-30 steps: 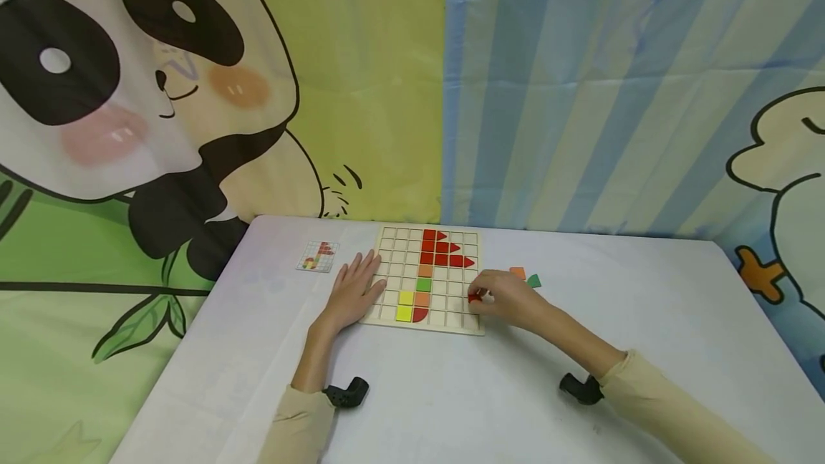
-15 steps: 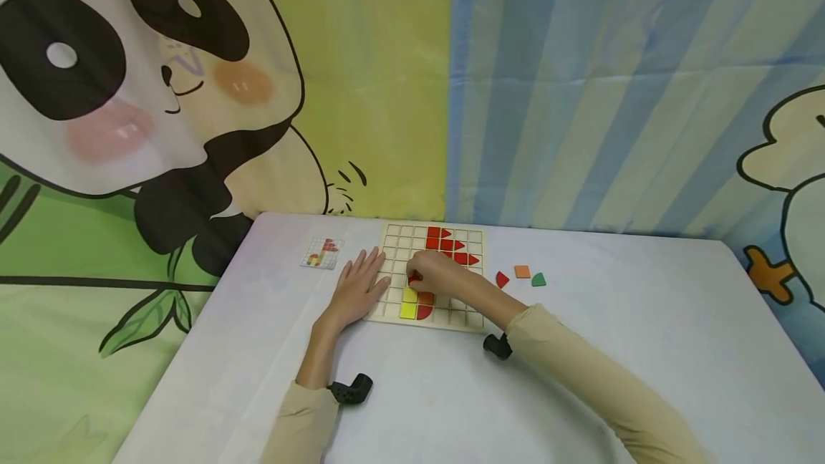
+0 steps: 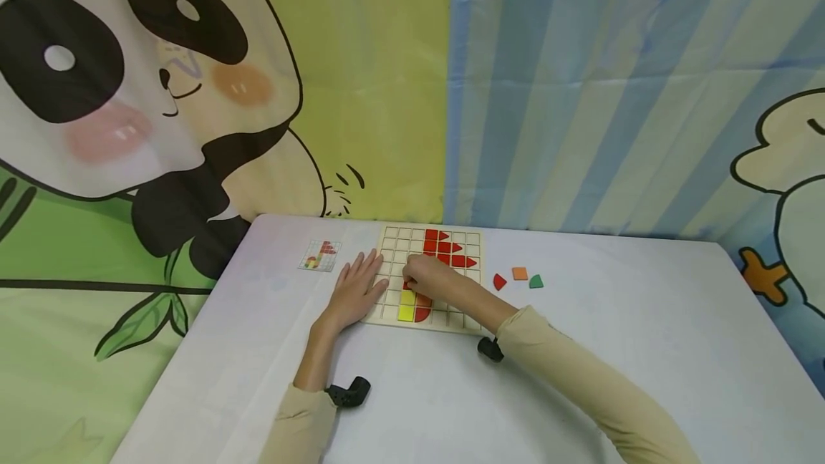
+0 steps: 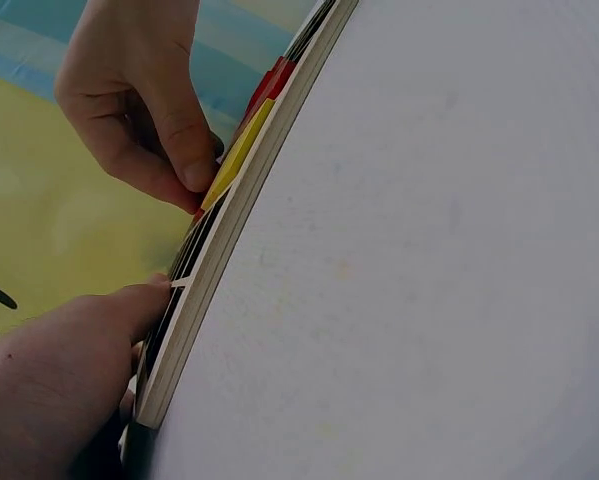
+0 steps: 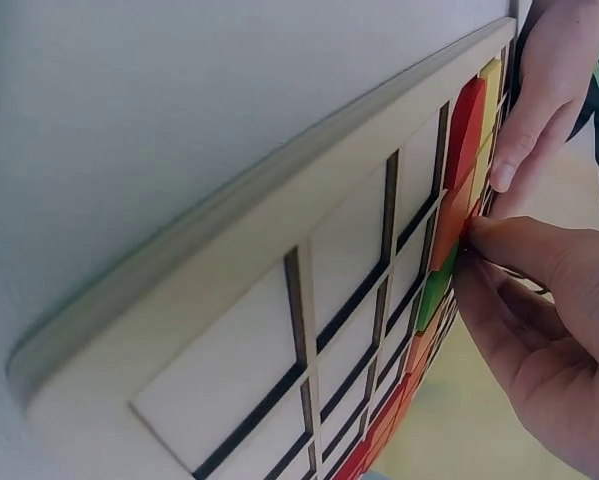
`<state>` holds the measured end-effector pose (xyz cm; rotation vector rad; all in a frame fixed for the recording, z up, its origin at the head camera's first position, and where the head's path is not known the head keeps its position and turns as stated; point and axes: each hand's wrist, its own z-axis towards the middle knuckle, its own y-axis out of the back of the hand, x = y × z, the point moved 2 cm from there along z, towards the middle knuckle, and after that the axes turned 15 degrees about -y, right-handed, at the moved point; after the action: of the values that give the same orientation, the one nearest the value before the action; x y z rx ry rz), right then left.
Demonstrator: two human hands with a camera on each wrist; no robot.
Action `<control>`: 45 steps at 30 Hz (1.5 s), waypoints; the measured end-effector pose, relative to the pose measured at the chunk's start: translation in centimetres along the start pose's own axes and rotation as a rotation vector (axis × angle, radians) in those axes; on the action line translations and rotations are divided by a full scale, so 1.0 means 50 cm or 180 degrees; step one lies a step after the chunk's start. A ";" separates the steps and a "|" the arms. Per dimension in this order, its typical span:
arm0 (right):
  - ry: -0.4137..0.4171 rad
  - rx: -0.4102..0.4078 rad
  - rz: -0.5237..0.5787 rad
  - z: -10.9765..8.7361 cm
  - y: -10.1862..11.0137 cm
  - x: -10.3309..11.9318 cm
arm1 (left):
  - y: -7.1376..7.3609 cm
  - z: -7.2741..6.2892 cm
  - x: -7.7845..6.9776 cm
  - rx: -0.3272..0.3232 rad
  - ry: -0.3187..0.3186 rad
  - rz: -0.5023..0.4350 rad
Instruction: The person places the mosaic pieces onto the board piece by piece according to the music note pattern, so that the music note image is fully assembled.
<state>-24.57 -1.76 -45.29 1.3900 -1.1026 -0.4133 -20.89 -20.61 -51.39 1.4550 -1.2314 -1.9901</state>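
A wooden grid board (image 3: 457,310) lies on the table, with red, orange, green and yellow pieces in some cells. My left hand (image 3: 354,291) rests along its left edge, fingers spread. My right hand (image 3: 435,278) reaches over the middle of the board and pinches a small red piece (image 5: 469,226) between thumb and fingertips. That piece is at a cell just above two yellow squares (image 3: 407,305); fingers hide most of it. Red pointed pieces (image 3: 462,261) fill part of the upper rows. The right hand covers the green piece (image 5: 435,296) in the head view.
A small card (image 3: 319,255) with a printed colored grid pattern lies left of the board. To the right lie a loose red rounded piece (image 3: 499,282), an orange square (image 3: 519,273) and a green rounded piece (image 3: 536,281). Printed cloth (image 3: 515,92) hangs behind the table.
My right hand has moved left from the board's right edge to its middle with the red piece, uncovering another loose red piece. It has barely moved in the last half second. My left hand stays put.
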 end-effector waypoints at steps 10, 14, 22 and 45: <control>0.0079 -0.0046 -0.0061 -0.001 -0.001 0.001 | 0.000 -0.004 -0.001 -0.0049 -0.0002 0.0020; 0.0091 -0.0001 -0.0027 -0.001 -0.001 -0.001 | 0.000 -0.003 0.001 -0.0003 0.0000 0.0021; 0.0062 -0.0113 -0.0048 -0.007 -0.013 -0.006 | -0.003 -0.003 0.003 0.0019 0.0005 0.0012; 0.0114 -0.0482 0.0221 -0.330 -0.033 -0.100 | 0.000 -0.005 0.000 -0.0097 -0.0055 0.0011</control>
<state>-13.15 11.26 -45.59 1.2187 -1.0651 -0.4117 -20.66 -20.74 -51.43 1.4232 -1.2046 -2.0142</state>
